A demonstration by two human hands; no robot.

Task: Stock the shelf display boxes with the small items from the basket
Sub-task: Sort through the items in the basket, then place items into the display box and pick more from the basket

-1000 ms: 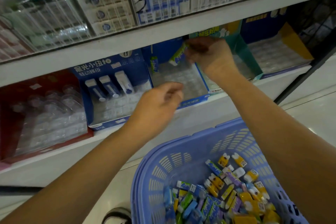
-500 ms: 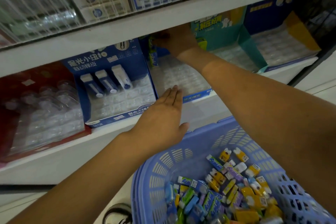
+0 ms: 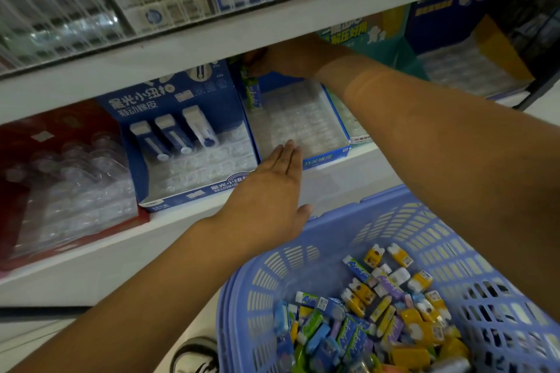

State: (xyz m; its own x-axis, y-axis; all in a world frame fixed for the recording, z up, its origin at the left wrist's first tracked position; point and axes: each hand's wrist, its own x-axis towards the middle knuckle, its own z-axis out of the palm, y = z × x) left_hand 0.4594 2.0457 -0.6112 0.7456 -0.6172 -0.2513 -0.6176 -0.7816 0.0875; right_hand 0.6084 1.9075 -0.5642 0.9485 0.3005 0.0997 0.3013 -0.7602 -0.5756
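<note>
The small items are block-shaped erasers in printed sleeves, yellow, blue, green and purple, heaped in the lavender slotted plastic basket [image 3: 424,221] at the lower right. One green-and-blue sleeved eraser [image 3: 253,92] stands upright in the back left corner of the middle blue cardboard display box [image 3: 325,157]. This box sits on the lower white shelf [image 3: 333,182], and its clear moulded tray shows rows of unfilled pockets.

The right hand [image 3: 288,59] reaches deep into that corner, touching the top of the eraser. Its fingertips are lost in shadow under the edge of the upper white shelf [image 3: 181,48], so whether they pinch the eraser cannot be told. The left hand [image 3: 272,188] lies flat with its fingers straight and together, their tips on the box's front lip. The basket's right and lower parts are cut off by the frame.

A second ago the right hand held the eraser in front of the box and the left hand was curled. Since half a second ago both hands have barely moved.
</note>
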